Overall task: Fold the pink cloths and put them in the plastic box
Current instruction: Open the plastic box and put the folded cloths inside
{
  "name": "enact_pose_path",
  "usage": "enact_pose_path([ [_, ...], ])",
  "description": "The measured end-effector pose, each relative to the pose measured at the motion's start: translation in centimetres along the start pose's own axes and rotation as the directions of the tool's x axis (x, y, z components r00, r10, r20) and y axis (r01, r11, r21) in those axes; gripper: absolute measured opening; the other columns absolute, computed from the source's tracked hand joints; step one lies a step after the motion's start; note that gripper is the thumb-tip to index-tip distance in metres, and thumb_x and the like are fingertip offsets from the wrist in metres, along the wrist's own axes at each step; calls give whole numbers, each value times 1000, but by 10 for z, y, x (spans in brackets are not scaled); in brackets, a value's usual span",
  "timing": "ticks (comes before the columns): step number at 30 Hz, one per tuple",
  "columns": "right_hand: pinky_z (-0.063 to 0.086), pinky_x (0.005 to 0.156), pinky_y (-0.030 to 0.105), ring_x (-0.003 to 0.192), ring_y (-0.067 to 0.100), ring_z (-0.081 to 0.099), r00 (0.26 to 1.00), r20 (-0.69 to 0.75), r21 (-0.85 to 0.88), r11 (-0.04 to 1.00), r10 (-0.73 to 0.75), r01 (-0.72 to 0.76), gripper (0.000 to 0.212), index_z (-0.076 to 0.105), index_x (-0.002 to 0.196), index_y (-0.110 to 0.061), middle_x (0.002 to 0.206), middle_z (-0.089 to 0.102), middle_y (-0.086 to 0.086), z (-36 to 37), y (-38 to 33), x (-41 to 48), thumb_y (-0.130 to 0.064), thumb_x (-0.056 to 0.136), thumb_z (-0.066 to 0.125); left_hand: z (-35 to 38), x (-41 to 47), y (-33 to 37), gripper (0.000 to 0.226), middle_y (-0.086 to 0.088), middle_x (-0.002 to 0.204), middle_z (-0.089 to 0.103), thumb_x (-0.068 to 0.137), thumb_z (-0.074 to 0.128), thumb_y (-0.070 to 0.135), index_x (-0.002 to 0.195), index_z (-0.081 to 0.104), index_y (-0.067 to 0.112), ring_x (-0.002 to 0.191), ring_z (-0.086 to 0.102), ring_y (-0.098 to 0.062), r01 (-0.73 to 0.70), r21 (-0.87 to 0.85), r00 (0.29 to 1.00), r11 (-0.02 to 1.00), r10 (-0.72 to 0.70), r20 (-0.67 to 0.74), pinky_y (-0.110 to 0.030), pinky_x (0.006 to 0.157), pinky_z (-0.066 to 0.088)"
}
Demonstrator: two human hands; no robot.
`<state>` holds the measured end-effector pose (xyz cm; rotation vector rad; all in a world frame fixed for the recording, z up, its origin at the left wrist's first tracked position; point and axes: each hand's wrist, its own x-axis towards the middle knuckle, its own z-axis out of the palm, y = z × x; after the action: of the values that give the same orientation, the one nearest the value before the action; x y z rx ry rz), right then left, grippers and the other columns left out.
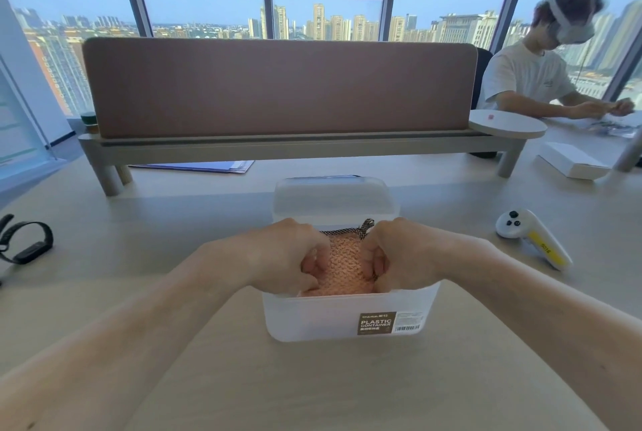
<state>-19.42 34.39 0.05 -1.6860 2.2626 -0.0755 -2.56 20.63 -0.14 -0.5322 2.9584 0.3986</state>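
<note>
A translucent white plastic box [312,319] with a brown label stands in the middle of the desk. Inside its open top sits a folded pink cloth [345,265] with a dark mesh edge and a small loop at its far side. My left hand [281,253] grips the cloth's left side and my right hand [406,253] grips its right side, fingers curled down into the box. The lower part of the cloth is hidden by the box wall. The box's lid [333,199] lies just behind the box.
A white controller with a yellow strip [531,236] lies to the right, a black wristband [26,243] to the left. A brown desk divider [278,86] on a raised shelf runs across the back, papers [205,166] under it. Another person [528,72] sits at the far right.
</note>
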Motion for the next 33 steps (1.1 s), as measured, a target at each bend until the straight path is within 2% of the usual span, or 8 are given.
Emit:
enact_pose_path([
  [5, 40, 96, 24, 114, 11, 49, 988, -83, -74, 989, -133, 127, 60, 56, 137, -25, 124, 54, -7, -5, -8, 3, -27, 80, 75, -4, 4, 7, 66, 5, 137, 48, 88, 69, 48, 145, 45, 27, 129, 46, -15, -2, 76, 1000, 997, 1, 10, -32, 108, 40],
  [15, 46, 103, 42, 125, 27, 54, 991, 134, -167, 986, 7, 16, 56, 45, 143, -16, 135, 59, 5, 1, -11, 6, -27, 90, 62, 6, 11, 6, 70, 4, 141, 50, 84, 70, 56, 142, 47, 25, 131, 51, -19, -8, 191, 983, 981, -27, 180, -35, 108, 44],
  [20, 47, 99, 33, 117, 17, 58, 986, -160, 117, 993, 53, -34, 50, 53, 135, -22, 132, 60, -4, -27, -6, -7, -46, 93, 65, -34, -10, -5, 78, 24, 142, 51, 77, 68, 71, 145, 49, 36, 128, 51, 2, 83, -211, 992, 974, -102, -80, -26, 110, 39],
  [23, 47, 99, 38, 113, 20, 59, 858, -369, 481, 863, 357, -152, 52, 57, 127, -13, 117, 61, -2, -44, 15, -2, -56, 98, 52, -36, 3, -41, 47, 14, 109, 67, 86, 61, 66, 105, 68, 24, 102, 64, -9, 119, -576, 838, 809, -392, -378, -33, 91, 47],
  [25, 42, 108, 40, 121, 27, 54, 833, -172, 737, 630, 526, -245, 69, 50, 138, -7, 126, 57, 4, -39, 23, 6, -64, 99, 42, -20, 14, -51, 56, 3, 111, 64, 92, 51, 66, 111, 67, 16, 106, 62, -22, 245, -770, 804, 590, -568, -179, -37, 93, 45],
  [28, 40, 92, 27, 118, 27, 57, 875, 88, 941, 249, 477, -231, 61, 54, 126, -8, 109, 61, 7, -25, 17, 10, -61, 102, 36, 3, 22, -43, 63, -6, 93, 76, 98, 48, 62, 121, 70, 9, 90, 68, -25, 206, -975, 872, 77, -467, 148, -36, 83, 52],
  [31, 46, 66, 26, 85, 20, 61, 879, 44, 981, 146, 476, -128, 61, 61, 103, -6, 106, 64, 13, -29, 16, 12, -60, 103, 33, 1, 23, -40, 64, -6, 81, 77, 100, 43, 59, 115, 73, 5, 84, 67, -26, 50, -996, 869, -74, -488, 80, -37, 80, 53],
  [33, 47, 68, 30, 85, 21, 62, 874, -13, 991, 123, 486, -54, 76, 56, 128, -2, 124, 66, 19, -35, 16, 9, -68, 100, 30, -6, 21, -40, 63, -9, 111, 77, 101, 40, 59, 122, 71, 8, 99, 66, -26, -69, -997, 829, -43, -558, -33, -40, 90, 51],
])
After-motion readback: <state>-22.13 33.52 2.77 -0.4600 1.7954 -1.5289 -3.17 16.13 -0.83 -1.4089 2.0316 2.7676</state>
